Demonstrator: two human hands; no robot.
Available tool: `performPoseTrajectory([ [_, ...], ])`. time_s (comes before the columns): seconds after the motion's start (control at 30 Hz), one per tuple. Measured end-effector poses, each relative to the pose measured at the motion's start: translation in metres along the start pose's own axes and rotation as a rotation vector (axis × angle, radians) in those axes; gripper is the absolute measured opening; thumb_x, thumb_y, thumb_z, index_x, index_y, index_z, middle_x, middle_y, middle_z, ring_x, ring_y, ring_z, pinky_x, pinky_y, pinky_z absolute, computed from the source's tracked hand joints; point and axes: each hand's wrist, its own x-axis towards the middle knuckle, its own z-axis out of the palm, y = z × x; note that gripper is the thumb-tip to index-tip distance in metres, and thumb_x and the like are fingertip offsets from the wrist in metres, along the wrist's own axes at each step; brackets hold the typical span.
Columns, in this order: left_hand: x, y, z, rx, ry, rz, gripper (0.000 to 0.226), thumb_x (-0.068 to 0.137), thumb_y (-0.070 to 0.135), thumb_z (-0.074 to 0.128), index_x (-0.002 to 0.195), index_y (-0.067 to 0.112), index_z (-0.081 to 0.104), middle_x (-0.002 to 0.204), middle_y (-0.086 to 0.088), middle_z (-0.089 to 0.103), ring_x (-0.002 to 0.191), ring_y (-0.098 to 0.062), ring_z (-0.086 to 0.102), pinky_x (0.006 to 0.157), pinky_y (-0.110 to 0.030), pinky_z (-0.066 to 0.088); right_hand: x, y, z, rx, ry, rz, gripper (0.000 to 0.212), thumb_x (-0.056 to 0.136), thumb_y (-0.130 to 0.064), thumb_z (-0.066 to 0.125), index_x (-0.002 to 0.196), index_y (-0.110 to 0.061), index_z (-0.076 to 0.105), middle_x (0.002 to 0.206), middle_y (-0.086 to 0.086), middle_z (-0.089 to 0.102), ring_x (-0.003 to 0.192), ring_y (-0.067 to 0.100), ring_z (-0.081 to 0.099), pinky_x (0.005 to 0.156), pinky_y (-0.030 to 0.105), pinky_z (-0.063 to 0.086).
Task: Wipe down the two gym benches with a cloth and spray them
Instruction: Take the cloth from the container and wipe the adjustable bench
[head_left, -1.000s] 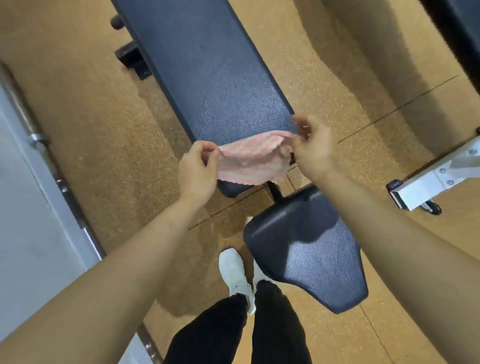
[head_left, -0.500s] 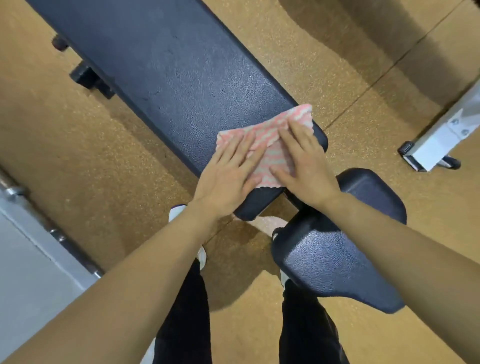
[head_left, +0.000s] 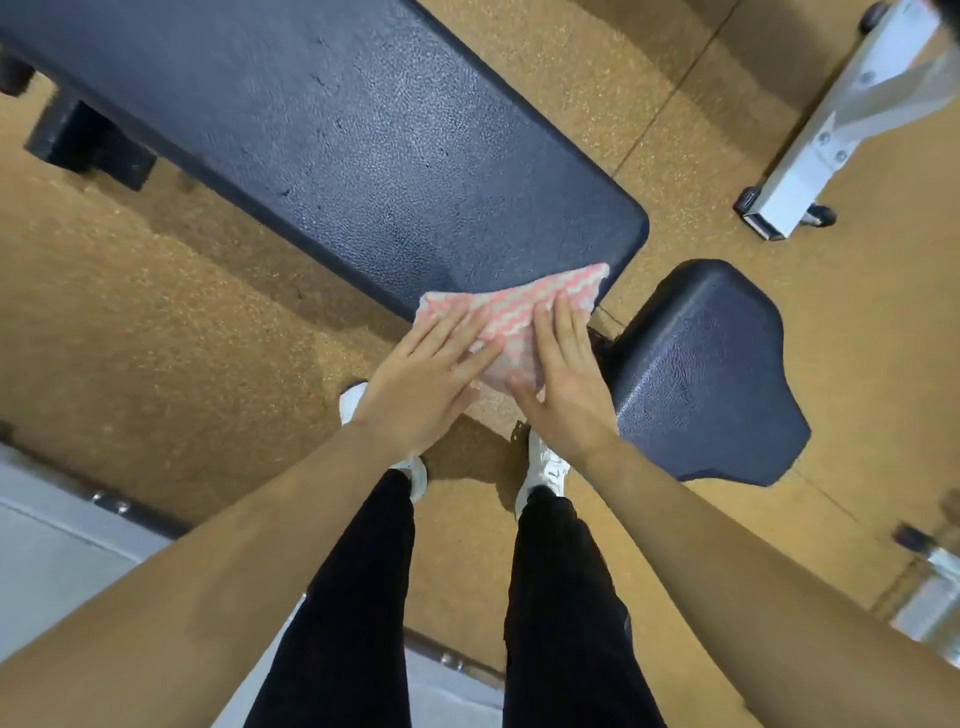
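the pink and white striped cloth (head_left: 519, 312) lies flat on the near corner of the long dark bench pad (head_left: 363, 145), and its near edge hangs a little over the side of the pad. both hands are on top of it. the left hand (head_left: 421, 384) presses on the left part of the cloth with the fingers straight and spread, palm down. the right hand (head_left: 563, 384) presses on the right part in the same way, fingers stretched forward. no grip is closed around the cloth; both hands are flat and open, only pushing it down on the pad. the two hands are just beside each other, with a strip of cloth showing between them and more cloth showing past the fingertips.

the small dark seat pad (head_left: 701, 374) is just to the right of the right hand, apart from the long pad by a narrow gap. the person stands on the brown floor (head_left: 156, 322) in black trousers (head_left: 353, 597) and white shoes (head_left: 545, 462), close to the bench. a white metal frame (head_left: 810, 156) stands at the upper right, well apart from the cloth.
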Motion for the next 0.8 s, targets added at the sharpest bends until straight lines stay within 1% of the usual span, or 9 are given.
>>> performPoseTrajectory([
  [0.1, -0.010, -0.013, -0.010, -0.072, -0.001, -0.005, 0.057, 0.107, 0.042, 0.039, 0.160, 0.022, 0.034, 0.171, -0.007, 0.019, 0.159, -0.027, 0.011, 0.129, -0.044, 0.012, -0.008, -0.025, 0.011, 0.021, 0.028, 0.077, 0.079, 0.096, -0.031, 0.059, 0.157, 0.003, 0.022, 0.166, 0.026, 0.013, 0.156, 0.036, 0.003, 0.127, 0.047, 0.010],
  [0.17, -0.008, -0.028, -0.020, -0.086, 0.003, 0.006, 0.057, 0.106, 0.040, 0.034, 0.159, 0.022, 0.034, 0.171, -0.004, 0.020, 0.159, -0.024, 0.012, 0.129, -0.041, 0.009, -0.001, -0.037, 0.016, -0.007, 0.006, 0.108, 0.080, 0.097, -0.035, 0.058, 0.158, 0.000, 0.021, 0.166, 0.028, 0.012, 0.155, 0.042, 0.004, 0.126, 0.052, 0.012],
  [0.23, 0.001, -0.045, -0.028, -0.077, 0.045, 0.024, 0.055, 0.107, 0.037, 0.037, 0.159, 0.022, 0.034, 0.170, -0.003, 0.022, 0.158, -0.024, 0.014, 0.129, -0.042, 0.010, 0.020, -0.047, 0.015, -0.055, -0.034, 0.136, 0.086, 0.097, -0.048, 0.050, 0.161, -0.005, 0.011, 0.166, 0.028, 0.003, 0.155, 0.042, -0.005, 0.125, 0.057, 0.008],
  [0.3, 0.015, -0.063, -0.038, -0.097, 0.098, 0.015, 0.053, 0.107, 0.037, 0.037, 0.157, 0.021, 0.038, 0.168, -0.004, 0.028, 0.157, -0.024, 0.020, 0.128, -0.044, 0.015, 0.053, -0.058, 0.007, -0.068, -0.038, 0.186, 0.092, 0.097, -0.061, 0.043, 0.162, -0.010, 0.002, 0.166, 0.028, -0.007, 0.154, 0.039, -0.015, 0.125, 0.056, -0.003],
  [0.33, 0.024, -0.073, -0.046, -0.146, 0.123, -0.021, 0.053, 0.106, 0.038, 0.038, 0.156, 0.020, 0.041, 0.167, -0.005, 0.030, 0.157, -0.025, 0.022, 0.127, -0.045, 0.018, 0.073, -0.062, 0.002, -0.069, -0.023, 0.206, 0.095, 0.096, -0.066, 0.042, 0.162, -0.012, 0.000, 0.166, 0.028, -0.010, 0.154, 0.040, -0.018, 0.124, 0.056, -0.007],
  [0.43, 0.039, -0.113, -0.078, -0.284, 0.247, -0.250, 0.053, 0.103, 0.037, 0.049, 0.152, 0.016, 0.047, 0.164, -0.008, 0.036, 0.154, -0.028, 0.028, 0.125, -0.046, 0.026, 0.133, -0.071, -0.018, -0.106, 0.014, 0.248, 0.106, 0.088, -0.081, 0.038, 0.163, -0.016, 0.000, 0.165, 0.029, -0.013, 0.152, 0.044, -0.021, 0.121, 0.062, -0.012],
  [0.53, 0.029, -0.164, -0.101, -0.230, 0.338, -0.448, 0.056, 0.098, 0.037, 0.055, 0.149, 0.014, 0.051, 0.160, -0.011, 0.042, 0.150, -0.034, 0.034, 0.120, -0.052, 0.032, 0.183, -0.074, -0.035, -0.151, -0.001, 0.248, 0.110, 0.082, -0.088, 0.036, 0.162, -0.024, -0.004, 0.166, 0.023, -0.018, 0.149, 0.050, -0.022, 0.116, 0.068, -0.014],
  [0.67, 0.001, -0.202, -0.106, -0.123, 0.249, -0.655, 0.067, 0.095, 0.049, 0.061, 0.153, 0.019, 0.044, 0.166, -0.012, 0.030, 0.152, -0.040, 0.024, 0.122, -0.055, 0.028, 0.216, -0.086, -0.039, -0.286, 0.025, 0.151, 0.104, 0.084, -0.089, 0.025, 0.163, -0.026, -0.002, 0.168, 0.019, -0.012, 0.151, 0.051, -0.014, 0.115, 0.074, -0.008],
  [0.8, -0.008, -0.202, -0.098, -0.174, 0.203, -0.659, 0.074, 0.096, 0.046, 0.065, 0.159, 0.021, 0.035, 0.170, -0.010, 0.020, 0.157, -0.036, 0.012, 0.125, -0.050, 0.025, 0.198, -0.102, -0.016, -0.380, -0.015, -0.150, 0.103, 0.087, -0.087, 0.026, 0.163, -0.020, 0.011, 0.169, 0.020, 0.001, 0.154, 0.046, -0.002, 0.116, 0.074, 0.003],
])
